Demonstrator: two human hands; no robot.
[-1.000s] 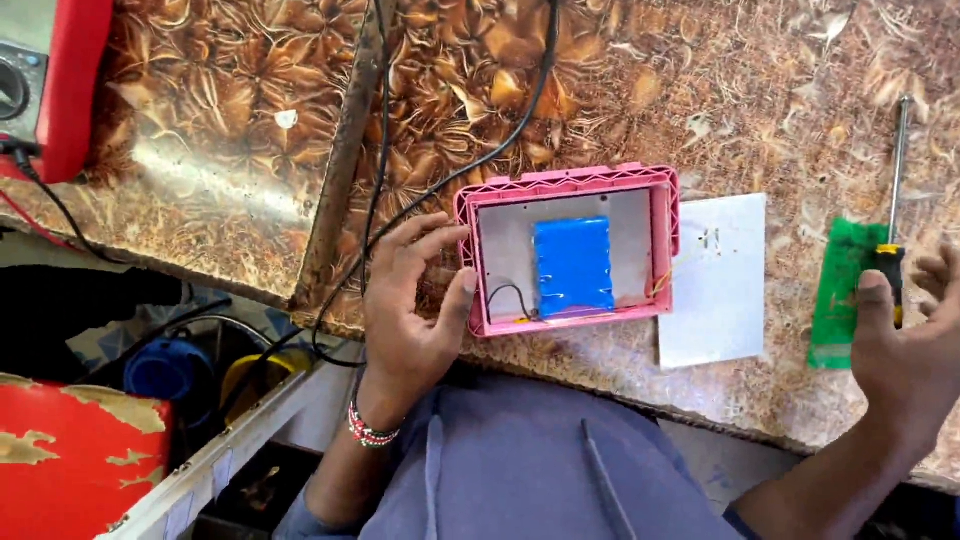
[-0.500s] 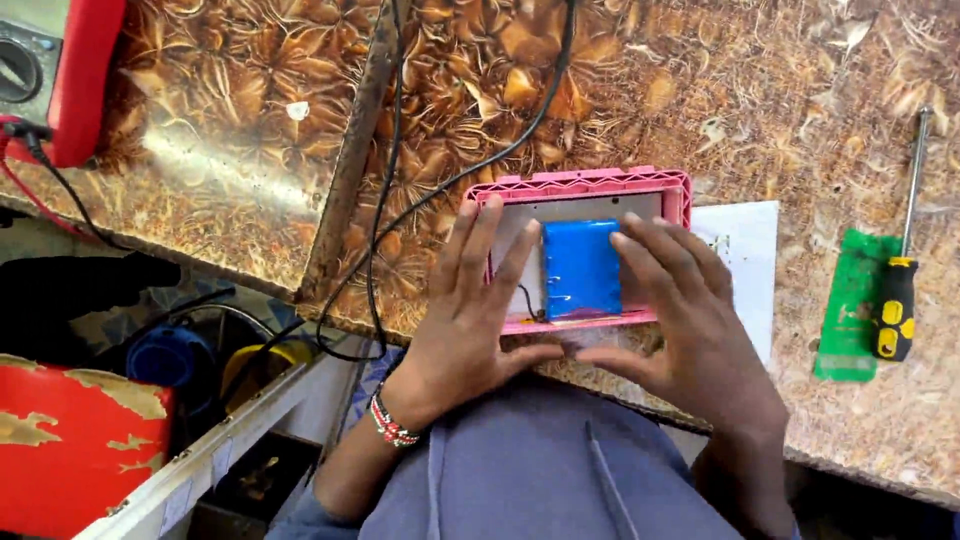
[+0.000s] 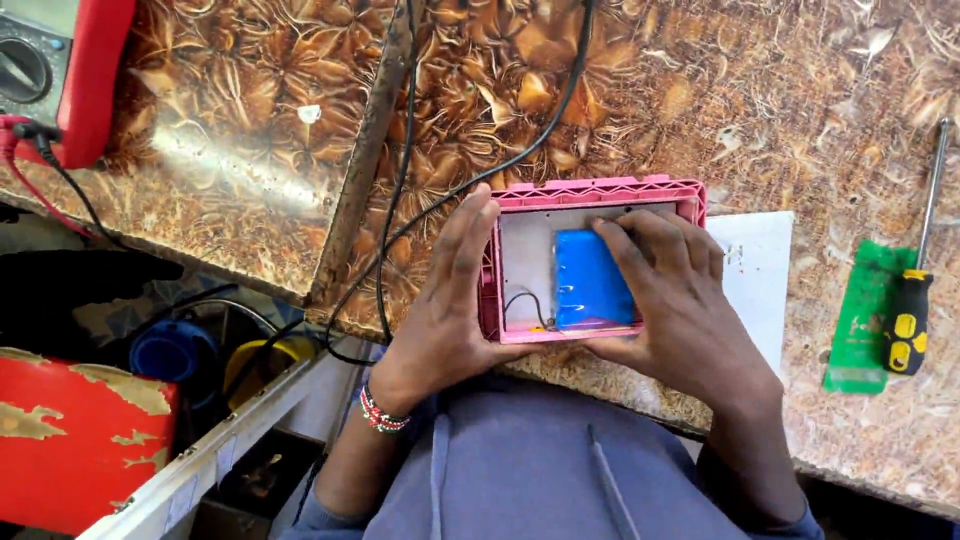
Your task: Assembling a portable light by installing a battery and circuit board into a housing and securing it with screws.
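Pink plastic casing (image 3: 600,192), open, at table (image 3: 700,90) edge. Left hand (image 3: 445,310) clamped on its side; right hand (image 3: 680,310) pressing blue battery pack (image 3: 585,280) inside. Risk: pressure may pinch or tear thin black wire (image 3: 520,300) beside pack.

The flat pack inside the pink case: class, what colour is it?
Blue. The flat pack shows best in the head view, partly under the right hand's fingers.

To my right a screwdriver (image 3: 915,290) lies on a green board (image 3: 860,320), beside a white sheet (image 3: 755,290). A red meter (image 3: 60,70) sits at the counter's (image 3: 250,130) far left, black cables (image 3: 400,170) trailing across. Below the edge I see a red box (image 3: 70,440).
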